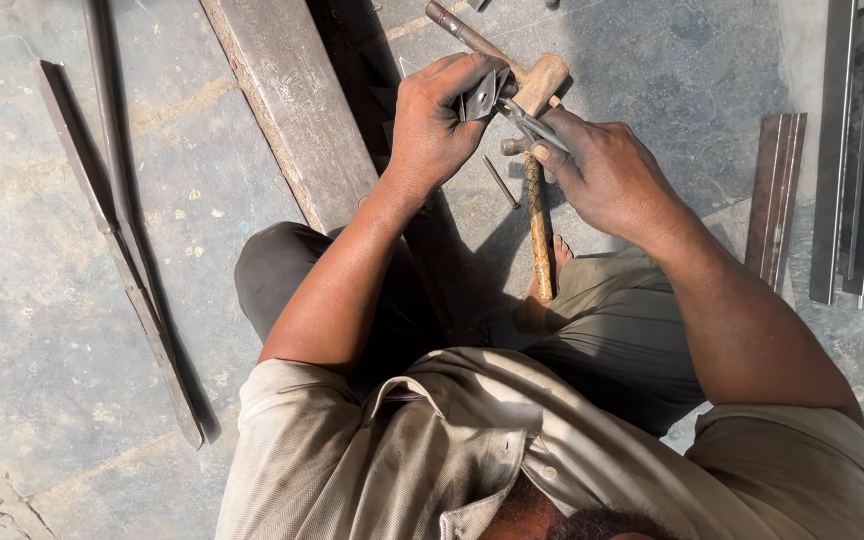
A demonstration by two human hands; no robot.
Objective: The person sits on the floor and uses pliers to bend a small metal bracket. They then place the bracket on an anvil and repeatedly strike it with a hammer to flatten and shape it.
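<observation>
Head cam: left hand (pixel 435 118) grips small bent metal piece (pixel 482 97), right hand (pixel 602 170) w/ grip closed on steel pliers (pixel 532 125).

A single camera sat on the person's head and looked almost straight down along the body, so the collar and shoulders of the shirt (pixel 552 470) filled the bottom of the frame and the bent knees lay just above them. It stood close to the work: the left hand (pixel 437 125) and right hand (pixel 602 170) met in the upper middle of the frame, well within arm's reach. Around them the view took in the stone floor (pixel 42 330), with metal strips (pixel 857 150) at the right edge; there was no second view to share any part of it.
</observation>
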